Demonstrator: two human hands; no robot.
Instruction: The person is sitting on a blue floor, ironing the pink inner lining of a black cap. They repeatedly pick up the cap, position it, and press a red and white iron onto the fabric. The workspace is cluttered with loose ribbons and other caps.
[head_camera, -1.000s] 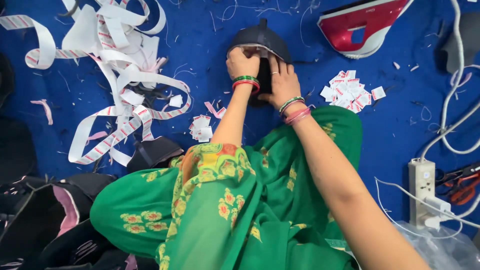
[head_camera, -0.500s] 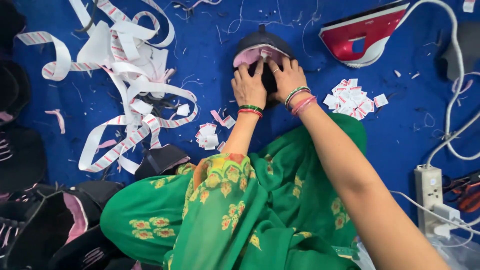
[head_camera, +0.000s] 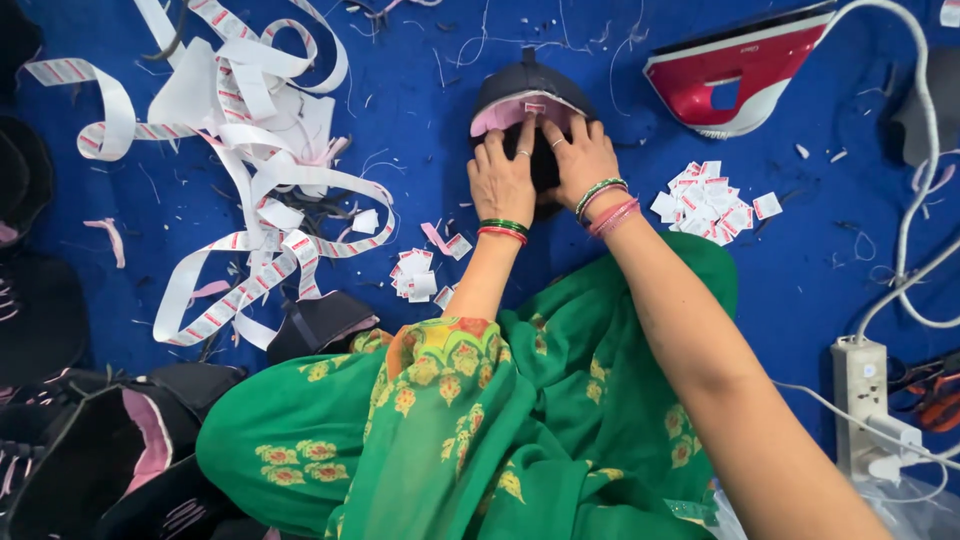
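Fingers (head_camera: 527, 130) of both hands were pressed flat on a dark cap piece with a pink lining (head_camera: 520, 100), laid on the blue worktop (head_camera: 420, 120); a small white label (head_camera: 535, 107) was pinned under the fingertips. The left hand (head_camera: 503, 180) and right hand (head_camera: 580, 160) were held side by side, touching. Right of the cap piece a red iron (head_camera: 735, 75) was seen; nearer, a heap of cut labels (head_camera: 708, 203). Left of it, label ribbon (head_camera: 250, 160) was strewn.

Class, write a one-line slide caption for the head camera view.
Both hands, left hand and right hand, press a small label onto a dark cap piece on blue cloth beside an iron.
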